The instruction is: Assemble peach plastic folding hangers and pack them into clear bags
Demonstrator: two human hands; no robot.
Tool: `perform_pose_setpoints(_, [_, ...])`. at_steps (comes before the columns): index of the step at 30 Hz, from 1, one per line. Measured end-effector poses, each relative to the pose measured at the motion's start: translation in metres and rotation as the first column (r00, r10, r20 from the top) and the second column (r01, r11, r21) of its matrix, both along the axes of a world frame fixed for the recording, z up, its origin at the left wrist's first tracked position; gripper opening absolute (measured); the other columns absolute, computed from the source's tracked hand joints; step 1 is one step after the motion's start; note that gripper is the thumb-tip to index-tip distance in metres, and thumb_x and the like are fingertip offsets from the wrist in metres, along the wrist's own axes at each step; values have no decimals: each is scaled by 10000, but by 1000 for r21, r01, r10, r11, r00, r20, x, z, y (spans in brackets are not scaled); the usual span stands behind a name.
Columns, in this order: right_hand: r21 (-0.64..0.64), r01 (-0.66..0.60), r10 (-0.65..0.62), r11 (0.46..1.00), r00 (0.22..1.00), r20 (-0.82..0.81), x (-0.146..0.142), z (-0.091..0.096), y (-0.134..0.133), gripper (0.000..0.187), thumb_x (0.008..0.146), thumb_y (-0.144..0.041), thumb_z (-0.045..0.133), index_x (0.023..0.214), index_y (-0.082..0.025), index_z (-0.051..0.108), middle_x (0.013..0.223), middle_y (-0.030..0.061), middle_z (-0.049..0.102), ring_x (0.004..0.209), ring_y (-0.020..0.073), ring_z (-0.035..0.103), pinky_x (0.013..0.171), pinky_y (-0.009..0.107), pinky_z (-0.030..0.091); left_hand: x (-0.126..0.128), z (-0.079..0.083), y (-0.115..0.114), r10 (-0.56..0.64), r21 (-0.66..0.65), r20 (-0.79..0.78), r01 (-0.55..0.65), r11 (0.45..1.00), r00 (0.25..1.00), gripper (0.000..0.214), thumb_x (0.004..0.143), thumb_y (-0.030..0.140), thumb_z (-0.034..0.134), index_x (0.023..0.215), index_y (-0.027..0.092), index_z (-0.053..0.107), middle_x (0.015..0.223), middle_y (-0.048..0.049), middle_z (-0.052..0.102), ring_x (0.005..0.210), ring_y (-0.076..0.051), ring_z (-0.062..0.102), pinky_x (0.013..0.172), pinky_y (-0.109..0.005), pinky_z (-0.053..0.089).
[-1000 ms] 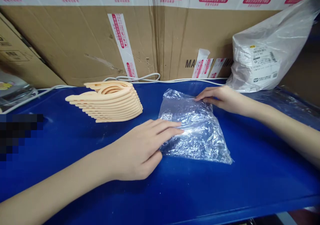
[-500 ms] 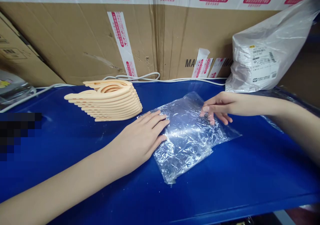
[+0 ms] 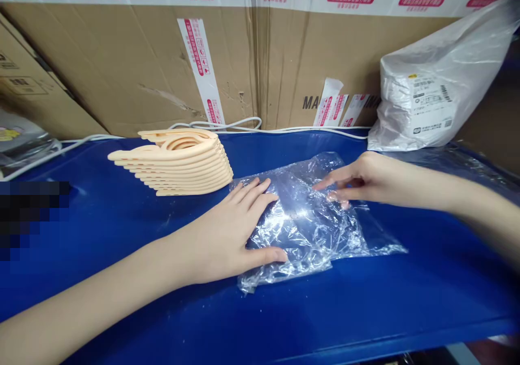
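A clear, crinkled plastic bag (image 3: 300, 219) lies flat on the blue tabletop. Across its left side rests my left hand (image 3: 239, 229), palm down with fingers spread and thumb stretched along the near edge. My right hand (image 3: 357, 181) is over the bag's upper right part, its index finger extended and the thumb apart from it. Its other fingers curl down at the film and are partly hidden. Just beyond my left hand is a neat stack of cream plastic hangers (image 3: 187, 164), touching or nearly touching the bag's far left corner.
Large taped cardboard boxes (image 3: 134, 67) form a wall along the back of the blue table (image 3: 195, 321). White cables (image 3: 292, 130) run along their base. At the back right stands a white plastic bag (image 3: 422, 89) with a label. More clear plastic lies beside it.
The clear bag has turned slightly, its right corner shifting toward me. My left thumb has spread away from the fingers, and my right hand has extended its index finger leftward.
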State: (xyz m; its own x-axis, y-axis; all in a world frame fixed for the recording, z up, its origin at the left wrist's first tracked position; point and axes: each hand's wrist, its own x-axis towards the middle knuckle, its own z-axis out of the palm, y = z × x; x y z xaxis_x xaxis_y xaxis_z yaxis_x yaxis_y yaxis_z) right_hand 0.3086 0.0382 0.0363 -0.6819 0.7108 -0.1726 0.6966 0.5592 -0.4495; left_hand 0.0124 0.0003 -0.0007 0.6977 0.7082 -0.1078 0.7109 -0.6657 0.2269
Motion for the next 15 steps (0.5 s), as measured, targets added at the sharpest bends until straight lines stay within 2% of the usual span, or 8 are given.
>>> perform_pose_setpoints(2, [312, -63, 50, 948, 997, 51, -6, -7, -2, 456, 978, -492, 465, 1182, -182, 730, 998, 107, 749, 880, 266, 704, 773, 414, 547, -1, -1, 3, -17, -30, -21, 17, 999, 1000, 992, 850, 834, 338, 1573, 163, 226, 1658, -111, 62, 1529, -330, 25, 1216, -591, 110])
perform_pose_setpoints(4, [438, -151, 118, 886, 988, 103, -10, -13, -4, 424, 986, -442, 462, 1224, -194, 710, 1209, 121, 690, 1089, 308, 647, 904, 476, 522, -4, -1, 8, -21, -52, -34, 19, 998, 999, 1038, 830, 852, 346, 1586, 164, 169, 1657, -104, 23, 1527, -327, 4, 1218, -583, 114])
perform_pose_setpoints(6, [432, -228, 196, 873, 973, 119, -11, -16, -7, 418, 989, -367, 475, 1346, -212, 627, 1419, 101, 569, 1320, 303, 506, 1073, 490, 437, -7, 0, 13, -32, -29, -35, 31, 999, 999, 1058, 813, 862, 364, 1585, 163, 174, 1657, -99, 23, 1529, -321, 15, 1224, -558, 131])
perform_pose_setpoints(8, [343, -263, 238, 902, 965, 113, -12, -18, -11, 510, 990, -357, 484, 1478, -209, 482, 1588, 88, 367, 1471, 290, 308, 1185, 490, 308, -9, 0, 15, -51, 31, -33, 52, 998, 998, 1016, 833, 846, 355, 1575, 166, 222, 1657, -92, 46, 1530, -314, 40, 1231, -533, 135])
perform_pose_setpoints(10, [228, -248, 231, 942, 968, 96, -14, -20, -16, 661, 975, -450, 510, 1555, -191, 329, 1649, 103, 188, 1511, 302, 177, 1213, 504, 228, -10, 0, 16, -65, 71, -47, 68, 995, 997, 958, 867, 818, 325, 1567, 167, 254, 1655, -87, 65, 1530, -312, 55, 1235, -521, 131])
perform_pose_setpoints(12, [155, -225, 215, 962, 973, 79, -18, -25, -19, 792, 942, -552, 530, 1581, -185, 240, 1660, 112, 76, 1517, 311, 112, 1219, 513, 184, -11, 0, 15, -61, 54, -68, 65, 996, 996, 926, 889, 799, 294, 1572, 176, 231, 1652, -76, 70, 1528, -307, 56, 1235, -517, 133])
perform_pose_setpoints(15, [169, -245, 245, 955, 969, 24, -25, -36, -20, 771, 964, -565, 479, 1581, -175, 229, 1661, 105, 45, 1525, 276, 64, 1229, 490, 139, -10, -1, 13, -40, -13, -82, 39, 999, 996, 916, 900, 792, 273, 1584, 198, 140, 1650, -51, 42, 1527, -297, 35, 1235, -516, 141])
